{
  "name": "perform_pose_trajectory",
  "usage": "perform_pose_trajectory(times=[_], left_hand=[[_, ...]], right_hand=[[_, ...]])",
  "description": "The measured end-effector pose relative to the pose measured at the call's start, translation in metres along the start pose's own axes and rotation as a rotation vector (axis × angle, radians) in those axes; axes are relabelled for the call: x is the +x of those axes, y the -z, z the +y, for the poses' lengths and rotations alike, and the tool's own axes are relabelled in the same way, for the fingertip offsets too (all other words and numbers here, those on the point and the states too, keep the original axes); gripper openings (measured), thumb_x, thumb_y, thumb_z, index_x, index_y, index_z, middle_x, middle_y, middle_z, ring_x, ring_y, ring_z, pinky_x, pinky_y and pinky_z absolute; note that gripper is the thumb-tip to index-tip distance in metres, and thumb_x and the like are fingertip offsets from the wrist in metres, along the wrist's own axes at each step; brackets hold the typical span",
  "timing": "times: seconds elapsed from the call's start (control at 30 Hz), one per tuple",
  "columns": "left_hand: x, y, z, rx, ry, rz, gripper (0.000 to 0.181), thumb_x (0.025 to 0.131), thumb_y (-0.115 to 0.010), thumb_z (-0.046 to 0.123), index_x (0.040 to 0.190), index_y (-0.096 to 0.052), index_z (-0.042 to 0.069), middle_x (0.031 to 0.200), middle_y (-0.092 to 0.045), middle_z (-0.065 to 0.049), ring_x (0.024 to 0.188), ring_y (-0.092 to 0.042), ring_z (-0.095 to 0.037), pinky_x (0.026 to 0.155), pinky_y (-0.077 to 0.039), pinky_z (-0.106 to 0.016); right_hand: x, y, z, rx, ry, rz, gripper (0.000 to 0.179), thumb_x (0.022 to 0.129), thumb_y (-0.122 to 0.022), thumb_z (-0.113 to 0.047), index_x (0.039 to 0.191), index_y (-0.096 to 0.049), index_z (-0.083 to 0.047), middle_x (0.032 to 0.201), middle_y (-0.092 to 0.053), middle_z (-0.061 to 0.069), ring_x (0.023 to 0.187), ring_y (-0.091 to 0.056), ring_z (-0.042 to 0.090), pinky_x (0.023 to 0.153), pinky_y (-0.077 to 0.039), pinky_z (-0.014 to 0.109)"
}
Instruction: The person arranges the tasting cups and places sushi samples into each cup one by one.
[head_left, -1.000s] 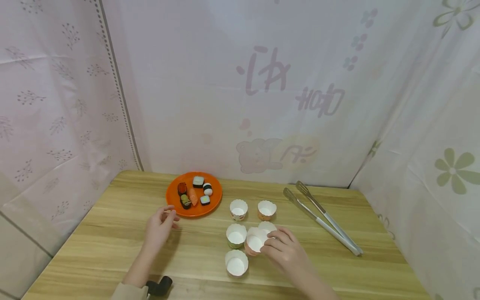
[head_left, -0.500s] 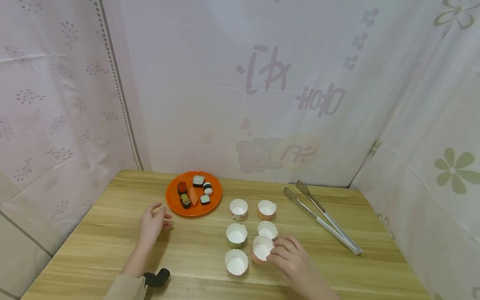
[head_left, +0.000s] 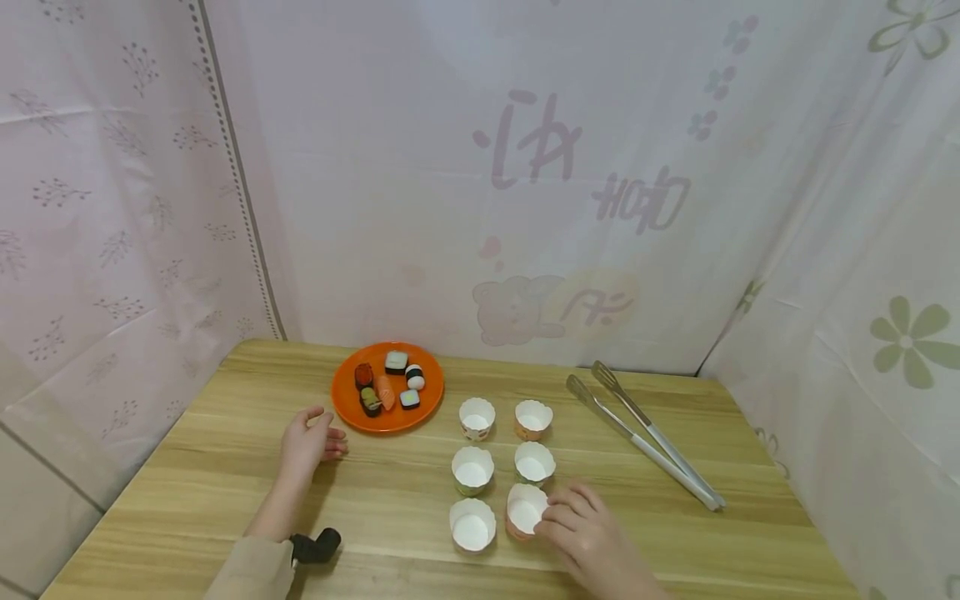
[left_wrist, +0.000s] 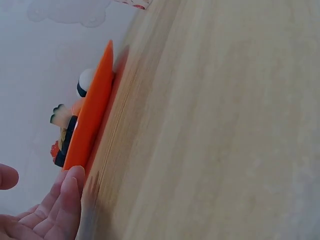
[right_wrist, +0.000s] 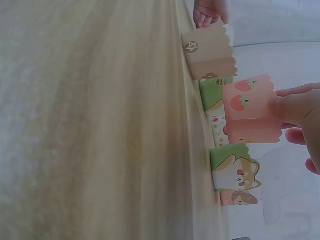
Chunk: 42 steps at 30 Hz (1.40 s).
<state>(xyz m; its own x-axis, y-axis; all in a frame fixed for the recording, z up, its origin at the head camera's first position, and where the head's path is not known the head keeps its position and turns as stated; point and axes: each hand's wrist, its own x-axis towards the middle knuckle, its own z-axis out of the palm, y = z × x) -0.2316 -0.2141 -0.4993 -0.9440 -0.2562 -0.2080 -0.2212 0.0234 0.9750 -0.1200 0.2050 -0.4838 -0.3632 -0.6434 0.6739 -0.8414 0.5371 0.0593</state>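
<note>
My right hand (head_left: 588, 533) pinches the rim of a pink paper baking cup (right_wrist: 252, 111) printed with strawberries. The right wrist view has this cup a little above the table, its thumb side toward the camera. In the head view it is the nearest cup of the right-hand column, beside a white-lined cup (head_left: 473, 527). Behind it sits a green cup (head_left: 535, 463). My left hand (head_left: 306, 446) holds nothing, its fingers relaxed near the left edge of the orange plate (head_left: 386, 423). Several toy sushi pieces, among them a salmon one (head_left: 386, 392), lie on that plate.
More baking cups stand behind: a green one (head_left: 472, 470), a patterned one (head_left: 477, 419) and an orange one (head_left: 533, 420). Metal tongs (head_left: 660, 450) lie spread at the right of the wooden table (head_left: 397, 508). A patterned curtain (head_left: 420, 208) closes off the back and sides.
My right hand has brought the pink cup away from between the other cups, toward the near end of the right column, and lower. My left hand has drawn back slightly leftward from the plate.
</note>
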Motion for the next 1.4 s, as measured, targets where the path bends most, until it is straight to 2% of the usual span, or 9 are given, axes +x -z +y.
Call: perform_pose_trajectory(times=[0.2,0.43,0.73,0.8,0.97,1.2,1.27,1.4], left_hand=[[0.006,0.001,-0.004,-0.053,0.030,-0.065,0.053,0.104,-0.039,0.020,0.145,-0.023,-0.008,0.088,-0.068,-0.023,0.066,-0.069,-0.027,0.062,-0.059,-0.037],[0.014,-0.001,-0.009,-0.125,0.093,-0.160,0.057,0.105,-0.038,0.025,0.148,-0.019,-0.007,0.095,-0.067,-0.025,0.075,-0.070,-0.030,0.069,-0.059,-0.040],[0.019,-0.004,-0.011,-0.182,0.107,-0.229,0.061,0.105,-0.036,0.022,0.149,-0.006,-0.008,0.101,-0.065,-0.029,0.081,-0.069,-0.031,0.073,-0.058,-0.041],[0.019,-0.005,-0.011,-0.192,0.109,-0.240,0.060,0.105,-0.035,0.021,0.149,-0.007,-0.009,0.100,-0.065,-0.028,0.082,-0.069,-0.031,0.073,-0.058,-0.041],[0.021,-0.009,-0.011,-0.206,0.104,-0.261,0.053,0.105,-0.035,0.017,0.147,-0.015,-0.010,0.095,-0.067,-0.025,0.083,-0.069,-0.030,0.074,-0.058,-0.040],[0.023,-0.012,-0.012,-0.214,0.108,-0.249,0.047,0.105,-0.034,0.014,0.143,-0.022,-0.012,0.089,-0.067,-0.021,0.079,-0.070,-0.028,0.072,-0.058,-0.038],[0.023,-0.012,-0.012,-0.216,0.112,-0.246,0.046,0.105,-0.035,0.013,0.142,-0.023,-0.012,0.089,-0.067,-0.021,0.078,-0.070,-0.027,0.072,-0.059,-0.038],[0.023,-0.013,-0.012,-0.218,0.128,-0.229,0.045,0.105,-0.036,0.012,0.142,-0.025,-0.010,0.087,-0.068,-0.019,0.076,-0.070,-0.026,0.070,-0.059,-0.037]], right_hand=[[-0.004,-0.004,0.001,0.012,0.006,0.000,0.038,0.104,-0.042,-0.029,0.082,-0.071,-0.017,0.088,-0.066,-0.009,0.093,-0.060,0.019,0.087,-0.042,0.044],[-0.007,-0.005,0.001,0.029,0.007,0.000,0.035,0.103,-0.045,-0.027,0.081,-0.070,-0.017,0.087,-0.065,-0.010,0.091,-0.060,0.020,0.087,-0.042,0.044],[-0.011,-0.007,0.002,0.032,0.000,-0.011,0.034,0.102,-0.047,-0.028,0.080,-0.070,-0.017,0.088,-0.065,-0.009,0.092,-0.059,0.020,0.087,-0.042,0.045],[-0.012,-0.008,0.002,0.034,-0.002,-0.012,0.034,0.102,-0.047,-0.028,0.080,-0.070,-0.017,0.088,-0.065,-0.010,0.091,-0.060,0.020,0.089,-0.041,0.044],[-0.016,-0.009,0.003,0.037,-0.013,-0.035,0.033,0.101,-0.048,-0.029,0.081,-0.071,-0.017,0.089,-0.066,-0.009,0.093,-0.060,0.020,0.098,-0.035,0.038],[-0.019,-0.009,0.004,0.026,-0.007,-0.051,0.030,0.100,-0.051,-0.028,0.082,-0.072,-0.017,0.090,-0.067,-0.009,0.094,-0.060,0.021,0.103,-0.032,0.037],[-0.019,-0.009,0.005,0.036,-0.007,-0.054,0.022,0.096,-0.057,-0.026,0.082,-0.072,-0.017,0.090,-0.067,-0.009,0.095,-0.060,0.021,0.106,-0.029,0.035],[-0.019,-0.010,0.005,0.044,0.000,-0.067,0.003,0.081,-0.072,-0.020,0.081,-0.072,-0.016,0.089,-0.067,-0.009,0.095,-0.060,0.022,0.107,-0.027,0.034]])
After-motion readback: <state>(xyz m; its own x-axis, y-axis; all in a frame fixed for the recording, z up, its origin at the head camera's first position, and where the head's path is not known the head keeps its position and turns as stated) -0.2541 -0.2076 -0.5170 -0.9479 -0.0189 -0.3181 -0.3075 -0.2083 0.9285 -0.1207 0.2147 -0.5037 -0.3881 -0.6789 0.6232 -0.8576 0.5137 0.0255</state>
